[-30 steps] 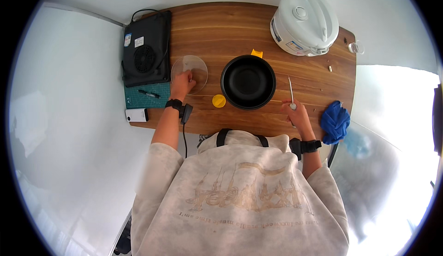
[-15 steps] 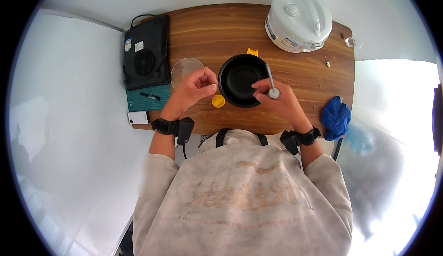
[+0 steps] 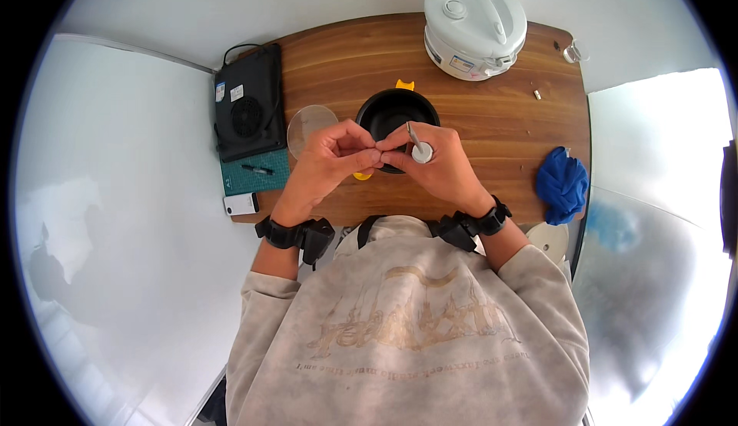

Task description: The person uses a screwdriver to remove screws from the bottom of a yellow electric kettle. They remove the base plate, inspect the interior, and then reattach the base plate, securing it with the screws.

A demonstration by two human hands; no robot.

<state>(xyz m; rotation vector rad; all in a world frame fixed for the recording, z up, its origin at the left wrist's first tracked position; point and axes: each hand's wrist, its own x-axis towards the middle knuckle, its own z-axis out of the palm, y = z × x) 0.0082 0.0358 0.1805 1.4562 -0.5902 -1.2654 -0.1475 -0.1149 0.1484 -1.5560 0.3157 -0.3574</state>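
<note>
Both hands meet over the near rim of a black round pot [image 3: 388,103], fingertips touching. My left hand [image 3: 334,157] pinches thumb and forefinger together; whatever is between them is too small to make out. My right hand [image 3: 442,161] is closed, its thumb and forefinger against the left fingertips. It also holds a slim screwdriver [image 3: 421,152], with a grey shaft and a pale round handle end, tucked by the thumb. One yellow pot handle [image 3: 405,85] shows at the pot's far side. Another yellow piece [image 3: 362,175] is mostly covered by my left hand.
A clear round lid [image 3: 311,125] lies left of the pot. Farther left are a black induction cooker [image 3: 247,111], a green cutting mat [image 3: 238,172], a pen [image 3: 257,169] and a white phone-like device [image 3: 241,205]. A white rice cooker [image 3: 473,23] stands far right, a blue cloth [image 3: 562,184] nearer.
My hands have come together; they were apart on either side of the pot. The right hand moved left with the screwdriver still in it. The view has shifted slightly.
</note>
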